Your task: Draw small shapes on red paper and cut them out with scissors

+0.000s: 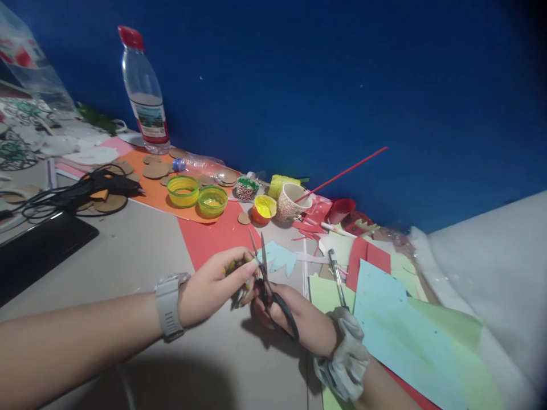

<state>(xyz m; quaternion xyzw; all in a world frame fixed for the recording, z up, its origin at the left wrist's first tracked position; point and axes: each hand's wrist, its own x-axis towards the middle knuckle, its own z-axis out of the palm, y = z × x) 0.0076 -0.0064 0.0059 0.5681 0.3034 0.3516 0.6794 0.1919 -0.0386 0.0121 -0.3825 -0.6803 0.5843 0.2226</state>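
Observation:
My right hand (284, 313) grips a pair of black-handled scissors (273, 285), with two fingers through the loops. The blades point up and away from me, a little apart. Close beside them, my left hand (222, 279) is closed, thumb against fingers, on a small piece of pale paper mostly hidden by the fingers. A light blue paper cutout (277, 256) with a jagged edge shows just behind the blades; whether it touches the left fingertips I cannot tell. A sheet of red paper (213, 236) lies beyond the left hand.
A clear bottle (145, 97) with a red cap stands against the blue wall. Two yellow-green tubs (183, 192) and a patterned cup (291, 205) holding a red stick stand beyond my hands. Blue paper (401, 336), a pen (337, 276), and a black phone-like slab (43, 250) flank them.

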